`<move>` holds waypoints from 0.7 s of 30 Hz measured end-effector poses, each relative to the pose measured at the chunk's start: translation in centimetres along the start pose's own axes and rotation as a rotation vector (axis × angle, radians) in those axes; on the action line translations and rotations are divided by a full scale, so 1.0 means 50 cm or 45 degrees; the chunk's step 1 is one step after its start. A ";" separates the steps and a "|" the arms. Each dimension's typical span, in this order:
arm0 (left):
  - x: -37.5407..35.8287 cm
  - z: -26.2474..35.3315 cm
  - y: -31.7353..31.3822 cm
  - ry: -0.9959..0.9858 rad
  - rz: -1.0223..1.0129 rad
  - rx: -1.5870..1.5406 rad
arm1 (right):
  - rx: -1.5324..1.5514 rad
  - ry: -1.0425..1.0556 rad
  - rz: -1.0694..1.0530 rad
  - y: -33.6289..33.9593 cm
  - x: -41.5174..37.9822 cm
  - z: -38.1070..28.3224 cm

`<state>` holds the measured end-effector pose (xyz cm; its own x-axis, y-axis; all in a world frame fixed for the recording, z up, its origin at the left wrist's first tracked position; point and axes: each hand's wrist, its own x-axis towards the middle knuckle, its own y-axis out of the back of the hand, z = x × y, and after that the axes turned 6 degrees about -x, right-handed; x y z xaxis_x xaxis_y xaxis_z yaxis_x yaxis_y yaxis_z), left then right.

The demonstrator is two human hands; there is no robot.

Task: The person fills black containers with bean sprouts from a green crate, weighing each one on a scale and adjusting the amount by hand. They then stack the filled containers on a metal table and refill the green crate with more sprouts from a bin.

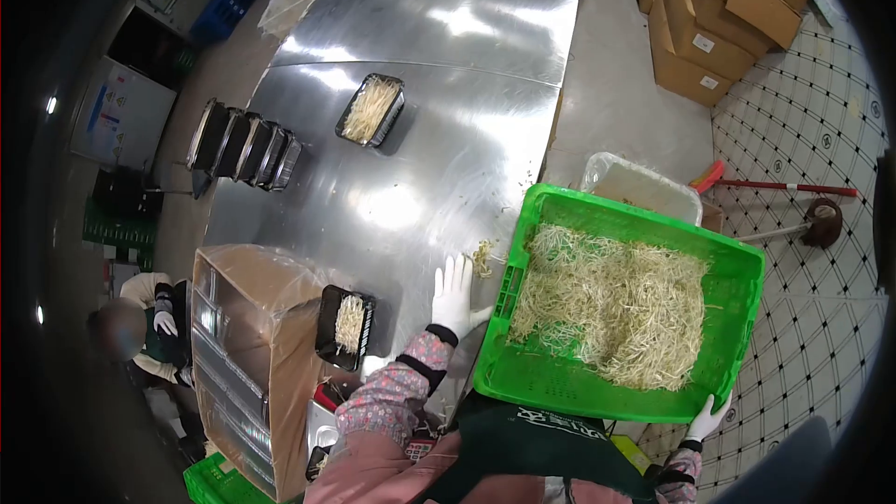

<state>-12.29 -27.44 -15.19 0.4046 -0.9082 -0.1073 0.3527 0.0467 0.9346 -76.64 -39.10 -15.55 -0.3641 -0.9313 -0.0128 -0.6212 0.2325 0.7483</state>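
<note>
My left hand, in a white glove, lies on the steel table with its fingers stretched out and nothing held. Just ahead of it sits a small heap of loose bean sprouts. To its right a green plastic crate holds a spread layer of bean sprouts. My right hand, also gloved in white, grips the crate's near right corner; part of its fingers is hidden. Left of my left hand, a black tray contains some sprouts.
Another black tray of sprouts stands farther up the steel table. Stacked black trays are at the left edge. A large cardboard box holds packed trays. A person is at far left. Cardboard boxes stand at right.
</note>
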 end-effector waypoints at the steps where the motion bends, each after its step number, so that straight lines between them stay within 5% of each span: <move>1: 0.044 0.001 -0.002 -0.044 0.026 -0.006 | 0.005 -0.007 0.018 0.000 -0.002 -0.006; 7: 0.316 0.009 -0.013 -0.195 0.203 0.034 | -0.002 -0.005 0.052 -0.001 -0.014 -0.028; 13: 0.511 0.039 -0.015 -0.003 0.479 -0.169 | 0.031 0.052 0.128 -0.011 -0.017 -0.012; 16: 0.554 0.076 -0.009 0.006 0.412 -0.411 | -0.010 0.018 0.133 -0.005 -0.025 -0.025; 17: 0.559 0.105 -0.008 0.080 0.184 -1.177 | -0.005 0.016 0.132 -0.006 -0.025 -0.031; 18: 0.563 0.105 -0.020 0.077 0.153 -1.177 | 0.000 0.011 0.130 -0.009 -0.027 -0.038; 20: 0.550 0.090 -0.056 -0.036 -0.683 -2.335 | -0.042 0.021 0.123 -0.007 -0.027 -0.046; 21: 0.525 0.103 -0.036 0.157 -0.617 -2.421 | -0.048 0.031 0.113 -0.006 -0.026 -0.049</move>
<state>-6.66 -53.50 -17.96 0.0287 -0.9546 -0.2966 0.6953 0.2323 -0.6802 -74.28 -38.63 -14.13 -0.3994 -0.9140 0.0705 -0.5605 0.3044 0.7702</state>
